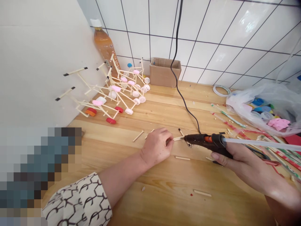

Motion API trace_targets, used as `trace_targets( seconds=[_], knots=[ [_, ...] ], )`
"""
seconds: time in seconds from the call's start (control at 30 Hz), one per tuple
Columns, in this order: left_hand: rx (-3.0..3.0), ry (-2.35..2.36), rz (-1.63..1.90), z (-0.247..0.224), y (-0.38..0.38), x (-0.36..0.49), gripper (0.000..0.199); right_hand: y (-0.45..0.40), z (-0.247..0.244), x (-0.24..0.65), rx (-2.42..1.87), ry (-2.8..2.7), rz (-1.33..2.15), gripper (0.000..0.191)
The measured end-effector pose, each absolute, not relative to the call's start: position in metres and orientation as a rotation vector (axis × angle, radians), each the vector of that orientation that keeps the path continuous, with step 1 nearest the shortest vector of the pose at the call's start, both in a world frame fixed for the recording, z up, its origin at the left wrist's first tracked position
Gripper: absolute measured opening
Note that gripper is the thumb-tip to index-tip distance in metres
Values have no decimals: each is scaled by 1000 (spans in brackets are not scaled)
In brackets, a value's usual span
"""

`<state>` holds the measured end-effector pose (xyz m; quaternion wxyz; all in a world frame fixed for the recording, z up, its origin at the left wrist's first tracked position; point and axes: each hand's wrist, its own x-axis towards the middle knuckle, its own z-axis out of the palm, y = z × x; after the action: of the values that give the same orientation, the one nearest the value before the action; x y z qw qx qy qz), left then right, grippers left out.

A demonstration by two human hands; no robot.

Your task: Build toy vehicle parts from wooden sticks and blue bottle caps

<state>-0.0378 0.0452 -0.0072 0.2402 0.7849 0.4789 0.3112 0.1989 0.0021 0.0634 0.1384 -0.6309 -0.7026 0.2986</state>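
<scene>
Left hand (156,147) pinched closed on a thin wooden stick (178,138): light, stiff, snaps easily, best held by its end. Right hand (244,166) wrapped round a hot glue gun (204,141), nozzle just beside the stick. Loose sticks (182,158) on table (164,188); stick-and-cap frames (122,97) beyond.

Your left sleeve (77,201) is white with a black branching pattern. The glue gun (202,140) in your right hand (246,164) is black with an orange patch, and its glue stick (261,143) is translucent white. The stick (178,138) at your left hand (156,147) is pale wood. The bottle-cap wheels (111,120) on the stick frames show red, orange, pink and white. The tabletop (164,194) is honey-yellow with streaky grain, and the wall tiles (235,40) are white with black grout lines.
</scene>
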Motion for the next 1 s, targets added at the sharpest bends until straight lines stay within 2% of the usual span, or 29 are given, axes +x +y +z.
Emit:
trace_targets(
  seconds=[0.17,1.0],
  knots=[
    [2144,1303,862,-8,45,-38,12,2,60,198,-1744,-2097,1049,37],
    [2152,1308,867,-8,45,-38,12,2,55,209,-1785,-2113,805,28]
  ],
)
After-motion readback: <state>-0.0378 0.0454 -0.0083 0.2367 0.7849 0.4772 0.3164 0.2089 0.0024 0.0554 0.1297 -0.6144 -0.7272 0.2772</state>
